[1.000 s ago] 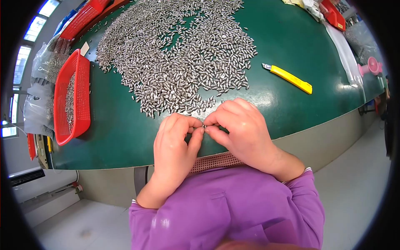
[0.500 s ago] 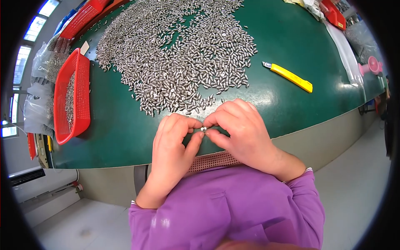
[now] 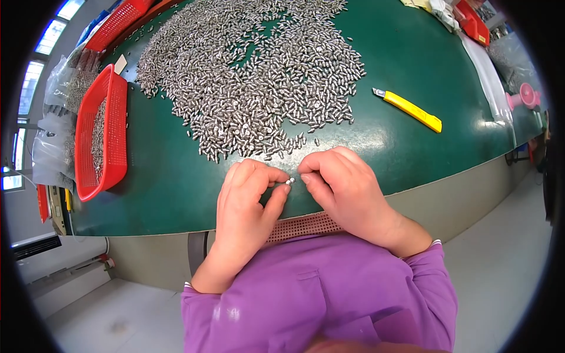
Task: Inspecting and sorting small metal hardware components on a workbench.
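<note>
Near the table's front edge, my left hand (image 3: 244,191) pinches small shiny metal pieces (image 3: 291,182) between thumb and forefinger. Just to their right, a small gap away, my right hand (image 3: 347,187) has its thumb and forefinger drawn close together; whether a tiny piece is between them I cannot make out. Beyond both hands spreads a wide heap of small silver metal parts (image 3: 259,97), short and pointed. A single loose metal part (image 3: 316,142) lies just above my right hand.
On the green tabletop (image 3: 412,159) a yellow box cutter (image 3: 412,112) lies at right, its blade tip out. A red plastic basket (image 3: 118,141) holding metal parts stands at left, beside clear plastic bags (image 3: 53,150). A pink object (image 3: 524,96) stands at far right.
My right hand has moved a little to the right, away from the small metal pieces. My left hand still pinches them in nearly the same spot.
</note>
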A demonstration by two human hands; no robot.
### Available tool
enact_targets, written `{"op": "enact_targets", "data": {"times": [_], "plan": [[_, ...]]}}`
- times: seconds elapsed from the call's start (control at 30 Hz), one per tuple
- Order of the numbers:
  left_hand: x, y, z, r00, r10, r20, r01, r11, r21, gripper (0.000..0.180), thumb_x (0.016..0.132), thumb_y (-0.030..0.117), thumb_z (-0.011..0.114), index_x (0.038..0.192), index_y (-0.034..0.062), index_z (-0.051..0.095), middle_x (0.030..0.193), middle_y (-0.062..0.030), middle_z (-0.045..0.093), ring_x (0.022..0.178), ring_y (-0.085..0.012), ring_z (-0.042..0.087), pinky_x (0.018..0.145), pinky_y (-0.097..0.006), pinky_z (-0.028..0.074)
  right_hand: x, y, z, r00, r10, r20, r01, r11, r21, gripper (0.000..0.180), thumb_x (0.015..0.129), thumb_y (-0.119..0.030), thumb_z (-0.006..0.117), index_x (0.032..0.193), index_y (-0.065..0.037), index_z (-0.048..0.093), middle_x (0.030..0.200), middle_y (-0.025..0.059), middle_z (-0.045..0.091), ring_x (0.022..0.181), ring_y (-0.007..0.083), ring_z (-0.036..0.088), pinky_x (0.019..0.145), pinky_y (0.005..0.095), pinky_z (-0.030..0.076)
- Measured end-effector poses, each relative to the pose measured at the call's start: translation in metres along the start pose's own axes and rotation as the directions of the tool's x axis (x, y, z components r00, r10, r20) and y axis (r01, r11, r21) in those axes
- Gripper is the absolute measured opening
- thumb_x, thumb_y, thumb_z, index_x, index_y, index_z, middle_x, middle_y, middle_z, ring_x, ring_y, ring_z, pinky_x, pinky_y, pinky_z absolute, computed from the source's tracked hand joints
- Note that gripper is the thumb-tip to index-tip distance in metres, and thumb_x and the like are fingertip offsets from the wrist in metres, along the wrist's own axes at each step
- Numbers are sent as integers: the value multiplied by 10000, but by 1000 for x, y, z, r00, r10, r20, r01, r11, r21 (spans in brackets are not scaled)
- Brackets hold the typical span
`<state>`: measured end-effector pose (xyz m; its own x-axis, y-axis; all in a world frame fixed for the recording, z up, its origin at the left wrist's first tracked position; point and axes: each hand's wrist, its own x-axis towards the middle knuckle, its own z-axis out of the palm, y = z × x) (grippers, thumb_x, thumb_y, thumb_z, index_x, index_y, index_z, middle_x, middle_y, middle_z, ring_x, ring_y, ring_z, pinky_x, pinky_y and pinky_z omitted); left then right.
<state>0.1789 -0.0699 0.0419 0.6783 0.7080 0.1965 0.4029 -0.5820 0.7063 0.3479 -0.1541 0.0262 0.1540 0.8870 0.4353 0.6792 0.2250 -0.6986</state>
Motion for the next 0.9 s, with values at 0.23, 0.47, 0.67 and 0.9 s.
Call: {"op": "enact_targets", "data": {"times": [0.23, 0.47, 0.67, 0.9], "plan": [[0, -2, 0, 1000, 9, -5, -10, 1000, -12, 181, 763, 2, 756, 905, 63, 662, 861, -81, 587, 824, -274, 590, 728, -392, 476, 3, -1, -1, 999, -47, 22, 49, 994, -93, 190, 803, -18, 706, 949, -65, 595, 989, 76, 600, 943, 299, 573, 806, 399, 483], [0, -4, 1, 1000, 25, -10, -25, 1000, -12, 180, 761, 6, 760, 902, 64, 665, 862, -79, 585, 820, -273, 589, 718, -393, 477, 4, -1, -5, 998, 22, 60, -20, 999, -36, 227, 771, -17, 747, 970, -75, 652, 1022, 64, 620, 946, 279, 587, 834, 386, 479], [0, -4, 3, 999, 31, -33, -31, 1000, 5, 175, 759, 13, 763, 894, 68, 668, 852, -75, 579, 814, -271, 584, 713, -395, 474, 3, 0, -4, 996, -1, 86, 5, 999, -43, 187, 796, -27, 720, 956, -49, 626, 1028, 93, 579, 963, 304, 560, 838, 399, 484], [0, -5, 4, 999, 33, -33, -33, 999, -2, 172, 755, 13, 765, 889, 68, 672, 843, -73, 577, 814, -272, 585, 715, -397, 471, 2, 1, -5, 997, 2, 73, 1, 1000, -29, 174, 792, -20, 713, 942, -44, 627, 1025, 97, 579, 950, 305, 559, 828, 399, 483]]}}
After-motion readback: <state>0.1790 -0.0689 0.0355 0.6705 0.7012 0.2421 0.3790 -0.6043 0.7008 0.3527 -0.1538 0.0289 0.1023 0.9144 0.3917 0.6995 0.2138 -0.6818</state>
